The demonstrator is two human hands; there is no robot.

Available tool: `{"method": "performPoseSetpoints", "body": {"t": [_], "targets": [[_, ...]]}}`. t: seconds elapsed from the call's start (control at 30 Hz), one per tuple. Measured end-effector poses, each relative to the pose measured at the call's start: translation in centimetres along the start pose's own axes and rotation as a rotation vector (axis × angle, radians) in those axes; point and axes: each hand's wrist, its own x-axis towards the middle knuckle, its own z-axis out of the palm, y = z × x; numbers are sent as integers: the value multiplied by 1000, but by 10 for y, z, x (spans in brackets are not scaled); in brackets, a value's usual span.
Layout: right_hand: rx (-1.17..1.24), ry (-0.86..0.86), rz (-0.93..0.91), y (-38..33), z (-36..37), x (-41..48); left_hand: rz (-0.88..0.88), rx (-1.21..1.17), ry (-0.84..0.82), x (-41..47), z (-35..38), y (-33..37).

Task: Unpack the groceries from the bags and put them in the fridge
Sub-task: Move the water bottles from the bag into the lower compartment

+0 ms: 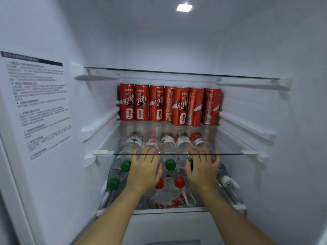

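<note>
The fridge is open in front of me. Several red cola cans stand in a row at the back of a glass shelf. Below that shelf lie several clear water bottles on their sides, with green caps and red caps pointing at me. My left hand reaches under the glass and curls palm-down over a bottle left of centre. My right hand does the same over a bottle on the right, whose red cap peeks out past my fingers. Both bottles are mostly hidden by my hands.
A white plastic bag with red print lies at the front of the lower shelf between my forearms. One white-capped bottle lies along the right wall. An upper glass shelf sits above the cans. An instruction sticker covers the left wall.
</note>
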Motion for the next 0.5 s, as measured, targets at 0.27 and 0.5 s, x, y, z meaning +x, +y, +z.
{"method": "performPoseSetpoints", "body": {"t": [0.27, 0.5], "targets": [[261, 173, -19, -18, -27, -23, 30, -165, 207, -22, -26, 19], [650, 289, -147, -38, -83, -41, 121, -320, 426, -27, -79, 48]]}}
